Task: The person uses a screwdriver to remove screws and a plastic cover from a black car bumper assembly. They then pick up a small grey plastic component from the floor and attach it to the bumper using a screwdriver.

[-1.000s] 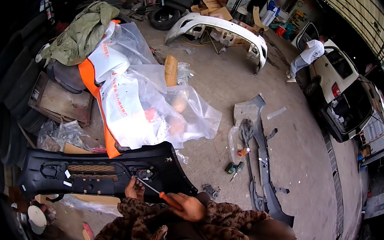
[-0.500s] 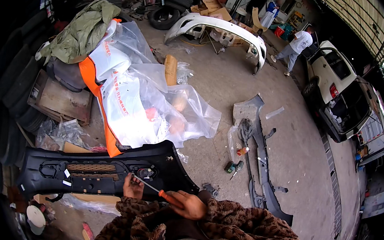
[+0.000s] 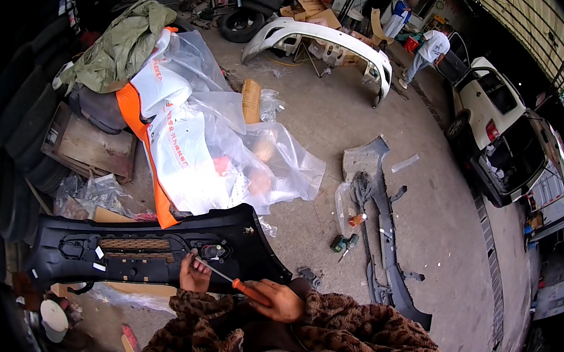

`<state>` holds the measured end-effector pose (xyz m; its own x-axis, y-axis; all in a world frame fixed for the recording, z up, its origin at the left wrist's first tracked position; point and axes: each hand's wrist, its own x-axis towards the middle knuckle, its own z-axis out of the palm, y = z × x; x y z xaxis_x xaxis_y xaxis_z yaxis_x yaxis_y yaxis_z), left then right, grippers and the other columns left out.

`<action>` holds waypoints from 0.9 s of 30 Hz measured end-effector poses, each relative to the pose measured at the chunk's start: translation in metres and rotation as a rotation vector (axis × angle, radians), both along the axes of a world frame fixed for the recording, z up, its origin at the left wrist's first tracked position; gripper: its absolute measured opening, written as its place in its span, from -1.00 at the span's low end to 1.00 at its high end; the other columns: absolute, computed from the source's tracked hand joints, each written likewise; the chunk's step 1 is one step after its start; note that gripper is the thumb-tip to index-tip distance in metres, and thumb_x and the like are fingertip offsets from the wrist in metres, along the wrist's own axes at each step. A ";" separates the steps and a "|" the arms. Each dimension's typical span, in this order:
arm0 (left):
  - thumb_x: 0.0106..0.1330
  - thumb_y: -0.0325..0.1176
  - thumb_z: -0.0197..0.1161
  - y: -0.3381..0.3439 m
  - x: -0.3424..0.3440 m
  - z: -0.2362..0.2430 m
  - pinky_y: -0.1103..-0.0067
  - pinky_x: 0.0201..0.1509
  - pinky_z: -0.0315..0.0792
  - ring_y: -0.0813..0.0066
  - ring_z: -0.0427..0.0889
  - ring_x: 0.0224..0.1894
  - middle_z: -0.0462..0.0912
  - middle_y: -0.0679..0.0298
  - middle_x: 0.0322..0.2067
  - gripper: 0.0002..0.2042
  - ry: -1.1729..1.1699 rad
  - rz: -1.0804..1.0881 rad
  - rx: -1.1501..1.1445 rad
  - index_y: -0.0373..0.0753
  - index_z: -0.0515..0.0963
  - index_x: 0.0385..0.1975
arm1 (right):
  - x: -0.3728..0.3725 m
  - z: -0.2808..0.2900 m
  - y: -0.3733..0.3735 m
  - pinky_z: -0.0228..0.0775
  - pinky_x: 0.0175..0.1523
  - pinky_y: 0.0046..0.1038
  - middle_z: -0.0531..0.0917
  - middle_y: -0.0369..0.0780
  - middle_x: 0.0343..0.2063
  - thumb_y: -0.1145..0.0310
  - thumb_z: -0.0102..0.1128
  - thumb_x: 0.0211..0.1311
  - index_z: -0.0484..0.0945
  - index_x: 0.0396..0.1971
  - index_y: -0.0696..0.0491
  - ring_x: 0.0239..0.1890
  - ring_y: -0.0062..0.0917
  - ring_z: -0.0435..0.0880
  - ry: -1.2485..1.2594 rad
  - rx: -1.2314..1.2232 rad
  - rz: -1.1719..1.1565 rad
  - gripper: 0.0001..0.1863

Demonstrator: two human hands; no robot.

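Observation:
An orange-handled screwdriver (image 3: 252,292) is gripped in my right hand (image 3: 285,304), its long metal shaft slanting up to the left. At the shaft's tip, the fingers of my left hand (image 3: 194,274) are pinched together; what sits between them is too small to tell. Both hands are over the near edge of a black car bumper (image 3: 78,251), which lies with its inner side up. A round dark fitting (image 3: 213,251) is set in the bumper just beyond my left fingers, beside a brown mesh grille (image 3: 136,247).
Beyond the bumper lies white and orange plastic sheeting (image 3: 188,160). On the floor to the right are a grey bumper piece (image 3: 386,220) and a green cordless drill (image 3: 338,244). A white bumper (image 3: 329,35) stands farther off. Tyres (image 3: 15,123) line the left; a white vehicle (image 3: 489,101) is parked right.
My hands and the screwdriver have hardly moved. In the background, a person in a white shirt has shifted left and bends toward the vehicle, whose door now stands wider open.

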<state>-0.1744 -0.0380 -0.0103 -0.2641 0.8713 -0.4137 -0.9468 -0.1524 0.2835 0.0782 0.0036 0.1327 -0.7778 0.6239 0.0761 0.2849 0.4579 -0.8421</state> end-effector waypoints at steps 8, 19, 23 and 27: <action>0.45 -0.19 0.00 0.009 0.005 0.000 0.65 -0.39 0.24 0.66 0.27 -0.50 0.25 0.50 -0.59 -0.78 -0.028 -0.010 0.185 -0.19 0.41 -0.12 | -0.001 0.002 -0.005 0.40 0.05 -0.43 0.58 -0.07 -0.09 0.41 0.23 0.15 0.38 0.10 0.16 -0.03 -0.34 0.60 0.006 -0.274 -0.116 -0.51; 0.45 -0.15 0.00 0.017 0.011 0.019 0.66 -0.41 0.23 0.67 0.24 -0.53 0.17 0.50 -0.64 -0.78 0.018 0.015 0.046 -0.16 0.42 -0.16 | -0.009 0.007 -0.020 0.47 -0.13 -0.30 0.53 -0.08 -0.26 0.42 0.21 0.10 0.37 0.14 0.09 -0.23 -0.13 0.57 -0.116 0.024 -0.129 -0.46; 0.44 -0.16 0.01 0.018 0.009 0.020 0.66 -0.43 0.23 0.68 0.24 -0.56 0.17 0.51 -0.66 -0.79 0.012 -0.028 0.071 -0.14 0.44 -0.14 | -0.006 0.000 -0.014 0.47 -0.15 -0.30 0.53 -0.08 -0.26 0.41 0.22 0.09 0.36 0.14 0.11 -0.23 -0.13 0.57 0.010 0.084 -0.125 -0.45; 0.44 -0.17 0.02 0.013 0.005 0.014 0.66 -0.46 0.24 0.68 0.25 -0.58 0.20 0.51 -0.67 -0.77 -0.012 -0.028 0.115 -0.13 0.47 -0.08 | -0.007 0.002 -0.015 0.47 -0.15 -0.32 0.53 -0.08 -0.26 0.42 0.25 0.08 0.36 0.13 0.13 -0.22 -0.14 0.57 0.035 0.021 -0.097 -0.45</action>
<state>-0.1691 -0.0254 0.0035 -0.2344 0.9200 -0.3140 -0.9544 -0.1564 0.2542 0.0713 -0.0113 0.1349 -0.7102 0.6945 0.1156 0.2998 0.4468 -0.8429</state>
